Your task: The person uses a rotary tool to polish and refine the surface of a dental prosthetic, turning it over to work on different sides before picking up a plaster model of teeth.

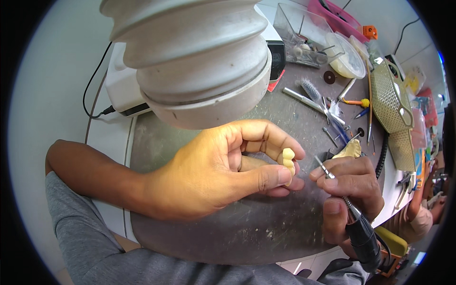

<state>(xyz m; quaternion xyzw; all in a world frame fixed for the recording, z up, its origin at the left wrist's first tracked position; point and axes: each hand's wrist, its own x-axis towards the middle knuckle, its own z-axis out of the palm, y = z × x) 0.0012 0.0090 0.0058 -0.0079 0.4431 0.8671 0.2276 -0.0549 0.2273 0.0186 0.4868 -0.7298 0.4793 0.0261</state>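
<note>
A small cream-coloured dental bridge (288,156) stands upright between the thumb and fingers of my left hand (209,173), over the middle of the worktop. My right hand (354,183) grips a rotary handpiece (363,237) like a pen, its black body pointing down toward my lap. The metal tip of the handpiece points up and left, a short gap away from the bridge. Behind my right fingers lies a cream dental cast (350,148), partly hidden by them.
A wide ribbed white suction hose (199,61) hangs over my left hand. Brushes, burs and a steel tube (308,99) lie at the back right. Beyond are a clear bin (304,35), a round lidded tub (349,61) and a woven basket (389,97). Another person (418,213) sits far right.
</note>
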